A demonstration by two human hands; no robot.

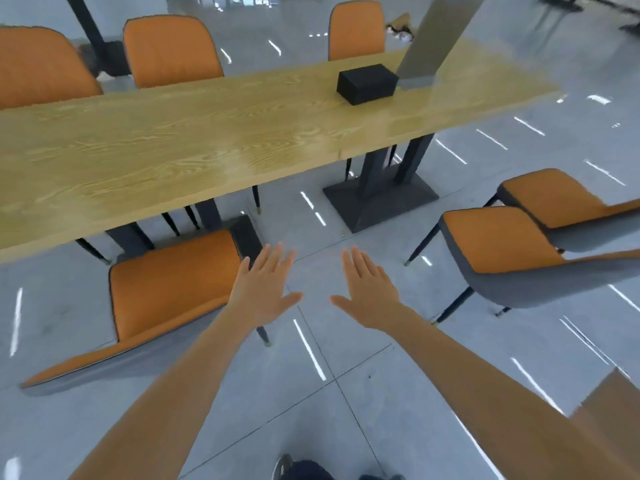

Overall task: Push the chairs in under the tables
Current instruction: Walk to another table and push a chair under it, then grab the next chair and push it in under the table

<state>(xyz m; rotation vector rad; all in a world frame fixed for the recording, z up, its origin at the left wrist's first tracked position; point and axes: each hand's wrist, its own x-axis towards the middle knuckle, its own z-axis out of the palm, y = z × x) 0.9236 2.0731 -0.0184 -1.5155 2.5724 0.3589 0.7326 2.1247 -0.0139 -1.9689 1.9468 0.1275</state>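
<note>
A long wooden table (173, 143) runs across the view. An orange chair (166, 289) stands at its near side on the left, its seat partly under the tabletop and its backrest toward me. My left hand (266, 289) hovers flat and open beside that chair's right edge, holding nothing. My right hand (367, 289) is spread open over the bare floor, also holding nothing. Two more orange chairs (498, 244) (554, 199) stand out on the floor at the right, away from the table.
Three orange chairs (173, 50) (41, 67) (356, 29) line the table's far side. A black box (367, 83) and a grey upright sign (436, 39) sit on the tabletop. The table's dark pedestal base (381, 199) stands ahead. Another wooden surface's corner (613, 403) shows at the lower right.
</note>
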